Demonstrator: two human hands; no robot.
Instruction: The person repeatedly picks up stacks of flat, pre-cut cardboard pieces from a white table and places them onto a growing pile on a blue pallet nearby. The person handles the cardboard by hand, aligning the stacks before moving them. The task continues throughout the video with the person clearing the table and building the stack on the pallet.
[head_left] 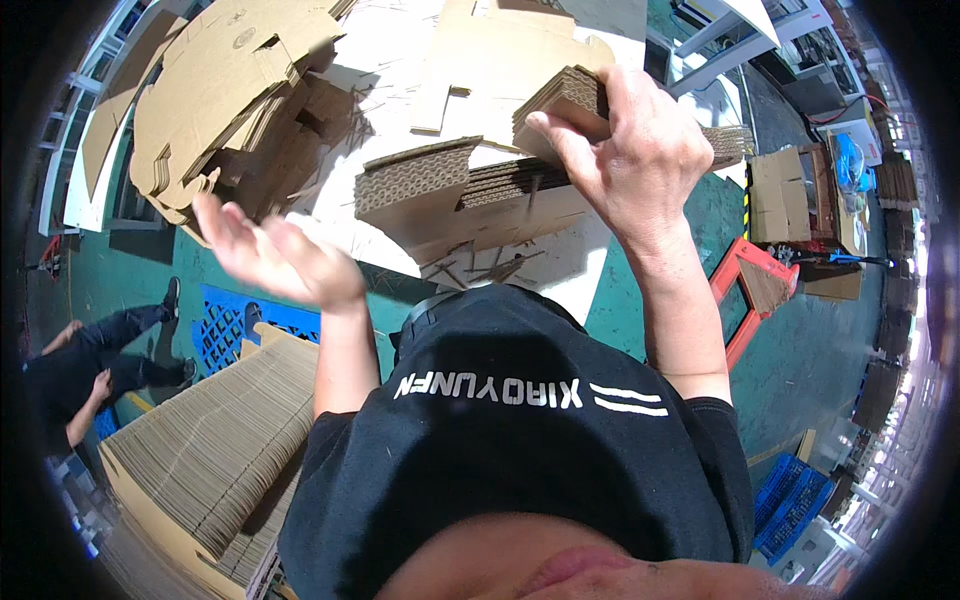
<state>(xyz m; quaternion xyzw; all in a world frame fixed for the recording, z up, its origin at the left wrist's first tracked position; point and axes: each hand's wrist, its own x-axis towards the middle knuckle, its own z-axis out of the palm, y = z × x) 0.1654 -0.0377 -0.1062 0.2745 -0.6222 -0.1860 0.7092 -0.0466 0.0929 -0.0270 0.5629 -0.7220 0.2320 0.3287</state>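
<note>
Right hand [640, 150] grip clamped on cardboard stack [480, 185], pinning it to bench [560, 270]; left hand [275, 255] flat, spread, holding nothing.

Brown corrugated cardboard stack [470, 185] — flat on white table [610, 20], one end lifted.

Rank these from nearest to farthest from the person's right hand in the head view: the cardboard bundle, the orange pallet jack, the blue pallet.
1. Cardboard bundle: gripped in the right hand.
2. Orange pallet jack: on the floor, lower right.
3. Blue pallet: far left, beyond the left hand.
</note>
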